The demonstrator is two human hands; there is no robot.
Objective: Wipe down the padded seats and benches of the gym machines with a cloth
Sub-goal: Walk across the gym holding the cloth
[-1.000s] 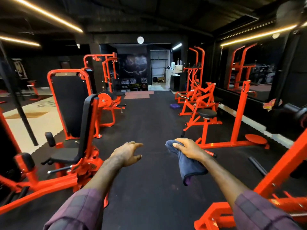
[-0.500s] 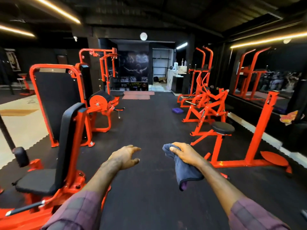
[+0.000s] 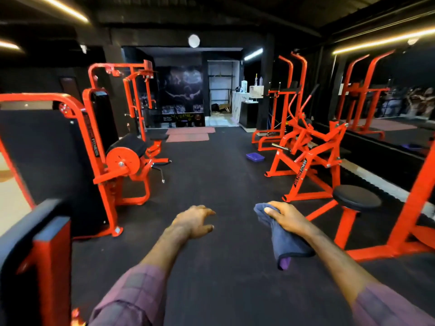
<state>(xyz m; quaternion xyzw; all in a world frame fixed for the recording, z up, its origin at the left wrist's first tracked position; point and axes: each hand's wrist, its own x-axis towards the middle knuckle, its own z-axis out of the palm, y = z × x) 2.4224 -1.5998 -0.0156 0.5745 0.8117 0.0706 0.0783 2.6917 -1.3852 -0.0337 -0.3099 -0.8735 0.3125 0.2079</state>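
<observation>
My right hand [image 3: 288, 216] grips a dark blue cloth [image 3: 286, 243], which hangs down below it over the black floor. My left hand [image 3: 194, 221] is stretched forward beside it, fingers relaxed and holding nothing. A round black padded seat [image 3: 356, 198] on an orange post stands just right of the cloth. At the left edge a black padded backrest [image 3: 30, 222] rises close to me. Farther left-centre, a black padded roller [image 3: 128, 144] sits on an orange machine.
Orange machines line both sides: a weight-stack machine [image 3: 77, 147] on the left, a plate-loaded frame [image 3: 308, 161] and a tall tower [image 3: 286, 102] on the right. A purple tray [image 3: 255, 157] lies on the black rubber floor [image 3: 211, 184]. A mirror wall [image 3: 386, 109] runs along the right.
The view has moved forward down the aisle. The left seat machine slid out past the left edge and the round seat came nearer. Both hands keep their pose, cloth still held.
</observation>
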